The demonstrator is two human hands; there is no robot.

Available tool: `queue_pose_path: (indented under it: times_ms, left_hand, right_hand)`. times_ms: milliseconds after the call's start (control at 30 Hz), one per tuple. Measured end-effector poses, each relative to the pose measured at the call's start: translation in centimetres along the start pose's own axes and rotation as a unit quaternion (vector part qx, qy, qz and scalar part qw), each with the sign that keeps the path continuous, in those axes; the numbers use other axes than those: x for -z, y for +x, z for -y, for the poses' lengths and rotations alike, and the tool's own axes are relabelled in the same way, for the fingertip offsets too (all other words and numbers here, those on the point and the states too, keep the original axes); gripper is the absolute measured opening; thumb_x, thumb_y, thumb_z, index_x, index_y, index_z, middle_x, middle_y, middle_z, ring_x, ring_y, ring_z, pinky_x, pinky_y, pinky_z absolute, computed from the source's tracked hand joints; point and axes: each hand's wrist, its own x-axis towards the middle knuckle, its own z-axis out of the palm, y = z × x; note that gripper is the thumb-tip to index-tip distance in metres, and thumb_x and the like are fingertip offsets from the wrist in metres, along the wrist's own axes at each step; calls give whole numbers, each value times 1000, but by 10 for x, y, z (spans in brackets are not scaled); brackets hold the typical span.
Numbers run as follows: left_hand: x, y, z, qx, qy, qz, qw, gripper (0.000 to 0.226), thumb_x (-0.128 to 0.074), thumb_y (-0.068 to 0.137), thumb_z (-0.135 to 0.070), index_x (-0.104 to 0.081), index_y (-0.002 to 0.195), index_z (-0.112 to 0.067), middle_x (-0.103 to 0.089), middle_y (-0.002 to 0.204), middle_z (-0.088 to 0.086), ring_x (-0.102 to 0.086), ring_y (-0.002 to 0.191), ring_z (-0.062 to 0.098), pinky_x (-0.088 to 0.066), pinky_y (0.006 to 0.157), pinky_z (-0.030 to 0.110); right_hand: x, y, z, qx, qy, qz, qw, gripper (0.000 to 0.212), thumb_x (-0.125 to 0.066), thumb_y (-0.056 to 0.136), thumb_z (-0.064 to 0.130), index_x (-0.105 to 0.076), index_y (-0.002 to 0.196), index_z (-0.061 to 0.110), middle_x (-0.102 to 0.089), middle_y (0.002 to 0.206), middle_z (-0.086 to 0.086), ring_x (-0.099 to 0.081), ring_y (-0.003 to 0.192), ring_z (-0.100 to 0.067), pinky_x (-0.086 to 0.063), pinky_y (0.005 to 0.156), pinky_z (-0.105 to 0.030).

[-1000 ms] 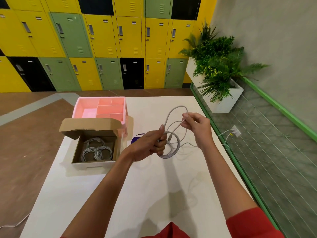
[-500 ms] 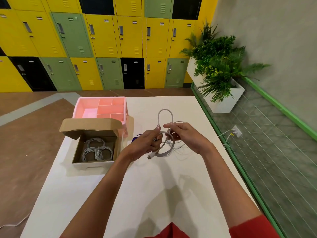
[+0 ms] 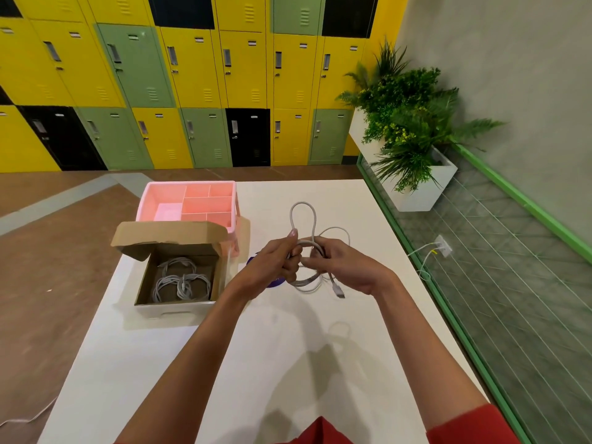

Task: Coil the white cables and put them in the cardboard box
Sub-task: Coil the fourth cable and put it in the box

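The person wears a red top (image 3: pixel 320 432), seen as a fold at the bottom centre of the frame. Its short red sleeve (image 3: pixel 474 426) fills the lower right corner. The left forearm (image 3: pixel 198 341) and right forearm (image 3: pixel 416 341) are uncovered, as are the left hand (image 3: pixel 275 261) and right hand (image 3: pixel 346 267).

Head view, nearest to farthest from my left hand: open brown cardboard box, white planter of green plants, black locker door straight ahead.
1. Brown cardboard box, just left of left hand.
2. White planter, far right.
3. Black locker door, back wall.
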Motion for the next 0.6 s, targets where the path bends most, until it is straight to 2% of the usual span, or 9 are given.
queue_pose_path:
  times_ms: [100,200,233,300,367,433,500,600]
  left_hand:
    - [0,0,0,-2,-7,-15,1000,36,-30,103,-34,-35,73,-15,-23,58,-3,-16,56,15,-21,55,28]
    - [2,2,0,-6,-8,-33,999,36,-30,103,-35,-36,74,-14,-26,57,-4,-19,54,12,-27,53,24]
    - [3,3,1,-8,-9,-41,999,36,-31,102,-35,-37,74,-14,-27,56,-5,-21,52,10,-28,52,22]
    - [5,4,4,-11,-11,-62,998,36,-31,102,-35,-37,74,-14,-29,55,-6,-25,50,8,-31,50,21]
    - [8,6,6,-12,-5,-81,997,36,-31,102,-36,-38,74,-14,-30,56,-5,-27,50,7,-34,50,19]
    - [8,6,8,-8,6,-89,996,35,-32,102,-35,-39,76,-13,-32,57,-3,-29,51,7,-36,50,18]
    - [6,6,8,-8,15,-99,995,34,-31,103,-33,-40,77,-12,-33,59,-1,-31,50,7,-36,50,17]
    - [5,8,9,-25,16,-131,991,33,-30,104,-32,-41,81,-11,-32,62,1,-31,50,6,-36,50,16]
  right_hand:
    - [-1,4,0,-15,-74,-32,997,39,-53,92,1,-54,127,16,-37,72,4,-37,65,-9,-35,63,-23]
    - [2,6,3,-15,-201,-47,978,49,-56,92,4,-49,136,24,-44,102,-7,-54,88,-20,-49,80,-29]
    - [3,7,3,-17,-227,-54,972,52,-60,91,6,-48,138,24,-44,111,-10,-57,90,-22,-51,84,-32]
    - [5,8,6,-39,-221,-89,970,61,-67,86,4,-45,141,20,-47,119,-13,-61,82,-22,-51,72,-23]
    - [9,5,12,-67,-186,-135,971,63,-72,81,1,-47,137,14,-52,117,-13,-65,81,-25,-48,60,-17]
    - [12,2,17,-78,-169,-147,972,54,-75,79,1,-48,124,10,-58,102,-10,-65,77,-23,-49,63,-22]
    - [11,-1,22,-77,-174,-104,976,46,-73,80,0,-47,117,7,-62,86,-4,-64,69,-18,-51,67,-27]
    - [3,-4,25,-73,-212,-21,974,39,-68,82,-1,-51,116,9,-63,82,0,-63,74,-17,-52,75,-31]
